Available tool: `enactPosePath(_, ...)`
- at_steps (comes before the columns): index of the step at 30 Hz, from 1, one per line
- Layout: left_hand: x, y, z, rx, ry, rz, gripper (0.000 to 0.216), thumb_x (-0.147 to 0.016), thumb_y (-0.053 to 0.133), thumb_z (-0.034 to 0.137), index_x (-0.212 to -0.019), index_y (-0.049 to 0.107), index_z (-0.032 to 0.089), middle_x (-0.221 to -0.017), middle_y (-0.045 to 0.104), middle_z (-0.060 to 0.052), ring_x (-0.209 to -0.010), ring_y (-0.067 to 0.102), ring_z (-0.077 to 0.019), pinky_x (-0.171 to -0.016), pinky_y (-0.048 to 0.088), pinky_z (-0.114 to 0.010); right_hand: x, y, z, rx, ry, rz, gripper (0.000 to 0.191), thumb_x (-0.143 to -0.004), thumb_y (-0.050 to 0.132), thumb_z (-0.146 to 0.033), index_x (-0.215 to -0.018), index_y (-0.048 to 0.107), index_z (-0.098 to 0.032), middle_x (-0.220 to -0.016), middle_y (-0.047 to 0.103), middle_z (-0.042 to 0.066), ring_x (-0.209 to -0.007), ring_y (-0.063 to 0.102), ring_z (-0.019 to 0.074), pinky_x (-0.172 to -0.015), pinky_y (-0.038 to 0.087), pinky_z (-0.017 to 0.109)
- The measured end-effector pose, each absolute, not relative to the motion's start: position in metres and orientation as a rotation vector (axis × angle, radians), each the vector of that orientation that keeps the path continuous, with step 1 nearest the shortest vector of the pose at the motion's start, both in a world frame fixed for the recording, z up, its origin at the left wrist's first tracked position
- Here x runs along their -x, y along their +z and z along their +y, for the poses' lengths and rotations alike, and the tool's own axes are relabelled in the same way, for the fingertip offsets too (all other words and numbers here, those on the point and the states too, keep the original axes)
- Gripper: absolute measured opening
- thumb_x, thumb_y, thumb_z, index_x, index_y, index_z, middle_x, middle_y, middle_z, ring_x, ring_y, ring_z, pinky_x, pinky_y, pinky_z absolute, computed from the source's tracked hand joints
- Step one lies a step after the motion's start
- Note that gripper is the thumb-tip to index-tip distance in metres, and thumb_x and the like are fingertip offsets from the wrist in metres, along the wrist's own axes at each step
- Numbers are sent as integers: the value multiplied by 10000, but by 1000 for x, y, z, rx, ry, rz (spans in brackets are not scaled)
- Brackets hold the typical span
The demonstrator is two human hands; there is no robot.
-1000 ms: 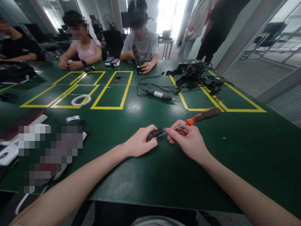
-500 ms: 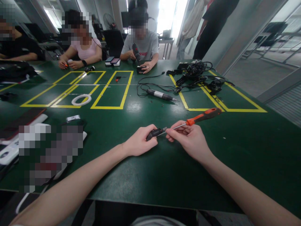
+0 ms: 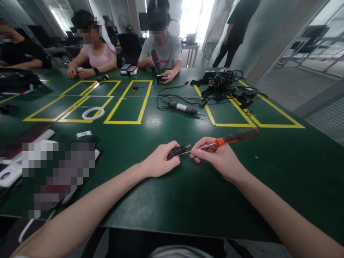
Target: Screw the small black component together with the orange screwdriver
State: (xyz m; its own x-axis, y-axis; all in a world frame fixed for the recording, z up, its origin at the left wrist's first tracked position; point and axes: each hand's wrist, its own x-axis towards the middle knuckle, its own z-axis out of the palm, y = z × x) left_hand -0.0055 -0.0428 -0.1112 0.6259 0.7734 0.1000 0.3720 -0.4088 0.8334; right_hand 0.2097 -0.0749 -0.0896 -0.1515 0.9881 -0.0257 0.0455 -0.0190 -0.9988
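Observation:
My left hand (image 3: 162, 160) is closed around a small black plastic piece (image 3: 177, 152), with a short grey metal tab at its right end; its exact kind I cannot make out. In my right hand (image 3: 212, 156) the fingers pinch the thin shaft of a screwdriver (image 3: 236, 136), whose orange and black handle points up to the right. The shaft runs left to the black piece, and its tip appears to touch the piece's lower edge near my left thumb. Both hands are just above the green table (image 3: 150, 200).
Beyond my hands lies a corded electric screwdriver (image 3: 184, 108). Tangled black cables (image 3: 223, 84) are at the back right. A white ring (image 3: 92, 113) sits on yellow tape at left, with power strips (image 3: 13, 172) nearer. Across the table a person (image 3: 161, 53) holds a drill (image 3: 156, 59).
The screwdriver's handle has swung slightly down and to the right, and its shaft lies flatter, lower against the black piece. My left hand stays nearly still. A standing person in the background has shifted.

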Motion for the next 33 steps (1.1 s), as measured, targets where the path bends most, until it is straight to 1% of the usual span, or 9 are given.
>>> enactPosePath(4,10,-113,-38,-2117,637,931,143,-858,500,325,-889,537,190,-750,545,28,-670,492,-135,-638,358,-269,-212,-91,-72,1187,1348,-1394,314,-662,920,-431,-745,773,-166,-675,742,47,-597,650,149,-603,560,282)
enactPosePath(7,13,-113,-34,-2142,644,967,176,-891,511,366,-910,539,193,-747,538,32,-669,492,-137,-646,360,-272,-211,-91,-71,1178,1336,-1434,332,-670,909,-463,-749,789,-164,-651,719,38,-591,630,145,-583,535,271)
enactPosePath(12,14,-111,-34,-2090,629,990,193,-813,597,328,-930,511,201,-765,507,44,-690,458,-141,-670,371,-278,-210,-90,-70,1185,1266,-1446,386,-689,895,-531,-702,757,-170,-660,713,35,-604,622,144,-586,518,265)
enactPosePath(14,15,-110,-33,-2031,615,979,181,-816,547,287,-970,505,201,-814,509,32,-736,466,-152,-697,387,-288,-210,-91,-68,1197,1223,-1435,427,-697,877,-575,-684,738,-172,-643,701,31,-580,604,138,-566,506,264)
enactPosePath(16,16,-111,-32,-1942,634,968,156,-877,456,273,-1012,496,203,-874,524,13,-799,487,-166,-752,416,-305,-210,-93,-67,1235,1172,-1418,468,-711,847,-625,-703,729,-172,-587,662,16,-526,564,130,-514,475,257)
enactPosePath(20,16,-117,-29,-1812,712,991,226,-1018,370,367,-1122,488,205,-928,541,-2,-849,513,-170,-838,449,-332,-209,-96,-67,1320,1079,-1416,491,-697,848,-647,-700,704,-178,-533,606,-7,-476,521,122,-458,422,244)
enactPosePath(23,15,-123,-25,-1737,818,964,257,-1023,461,408,-1178,484,204,-975,573,-13,-909,574,-170,-922,465,-350,-208,-94,-69,1343,1008,-1503,487,-698,848,-642,-642,690,-184,-566,623,10,-500,531,135,-473,418,259)
enactPosePath(28,12,-131,-17,-1505,976,912,239,-968,597,321,-1122,473,187,-1118,638,-64,-1100,669,-198,-1025,492,-381,-209,-92,-74,1364,824,-1671,499,-805,764,-604,-547,636,-197,-529,575,4,-489,470,128,-492,377,272)
enactPosePath(33,12,-129,-17,-1645,929,920,251,-917,686,303,-1090,555,178,-1134,706,-73,-1103,676,-205,-1055,490,-404,-207,-93,-79,1329,745,-1718,600,-830,724,-623,-458,493,-214,-456,476,-20,-463,392,116,-503,356,278)
